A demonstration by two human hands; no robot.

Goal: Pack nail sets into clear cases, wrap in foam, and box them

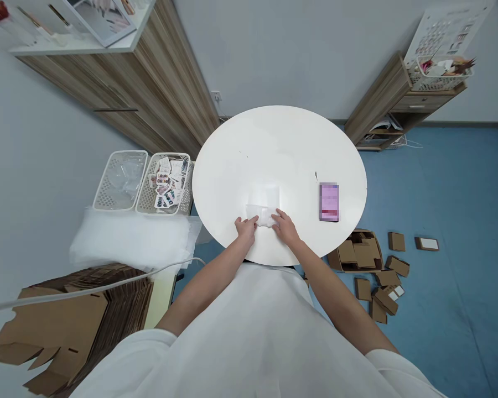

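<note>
At 6 o'clock edge of counter [274, 143]: white pouch [262, 215], long axis 9-to-3. left hand [246, 228] grip closed on its 9 o'clock end, right hand [285, 226] on 3 o'clock end, equally near. white sheet [265, 194] just beyond at 12. pink box [329, 202] well apart toward 3.

Round white table [282, 143] carries thin white sheet [265, 193], white pouch [260, 213] and pink box [329, 202].

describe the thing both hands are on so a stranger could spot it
Find the round white table mid-room. At its near edge, the left hand and right hand rest on a small white packet. Unlike the pink card to its right, it almost matches the tabletop.
</note>
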